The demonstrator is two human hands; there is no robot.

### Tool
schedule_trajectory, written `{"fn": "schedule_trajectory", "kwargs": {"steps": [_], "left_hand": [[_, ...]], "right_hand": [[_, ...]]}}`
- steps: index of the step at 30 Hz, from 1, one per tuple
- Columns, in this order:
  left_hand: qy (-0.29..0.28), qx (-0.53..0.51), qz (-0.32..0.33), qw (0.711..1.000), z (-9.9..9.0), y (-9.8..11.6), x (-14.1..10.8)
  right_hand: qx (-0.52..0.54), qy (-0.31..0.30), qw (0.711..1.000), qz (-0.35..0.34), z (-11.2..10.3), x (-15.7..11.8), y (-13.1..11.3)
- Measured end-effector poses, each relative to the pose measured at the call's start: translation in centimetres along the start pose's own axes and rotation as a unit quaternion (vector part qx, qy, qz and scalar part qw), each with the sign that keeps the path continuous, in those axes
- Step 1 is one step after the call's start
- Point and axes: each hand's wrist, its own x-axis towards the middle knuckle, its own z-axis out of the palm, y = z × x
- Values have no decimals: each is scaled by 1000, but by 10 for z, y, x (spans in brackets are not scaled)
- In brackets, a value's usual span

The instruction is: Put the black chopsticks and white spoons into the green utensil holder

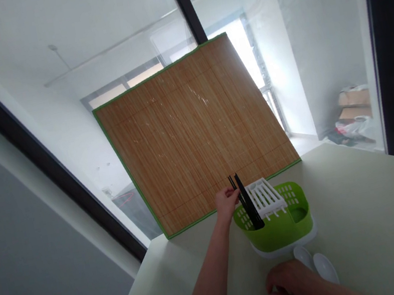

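Observation:
A green plastic basket [273,234] with a white base stands on the pale table, with a white slatted rack [266,196] across its top. Several black chopsticks [250,209] stand tilted in its left part. My left hand [226,203] pinches the upper part of thin black chopsticks at the basket's left side. Close to the table, in front of the basket, is my right hand [291,281], its fingers curled; what they hold, if anything, is hidden. Two white spoons [325,267] lie just beyond and beside it, their handles hidden.
Behind the basket, a bamboo mat [194,132] with green edging leans against a glass partition. The pale table [377,217] extends to the right. Cardboard boxes [354,99] and plastic bags lie beyond the glass at the right.

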Motion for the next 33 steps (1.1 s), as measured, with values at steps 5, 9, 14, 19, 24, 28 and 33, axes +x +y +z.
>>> {"fn": "schedule_trajectory", "kwargs": {"steps": [5,9,14,19,24,28,33], "left_hand": [[-9,22,-10,1000,2,-5,0],[-16,48,-15,999,5,-13,2],[7,77,23,997,5,-9,2],[42,99,153,982,6,16,4],[-3,97,182,978,15,33,20],[-8,77,146,986,20,34,32],[-22,54,105,993,17,35,39]], "right_hand": [[-6,3,1000,0,4,0,3],[-13,-11,1000,3,1,1,0],[-9,-8,1000,3,1,1,0],[-12,-10,1000,-2,6,1,6],[-21,-11,1000,-6,7,0,6],[-33,-24,999,9,2,1,3],[-34,-31,999,7,-1,2,0]]}}
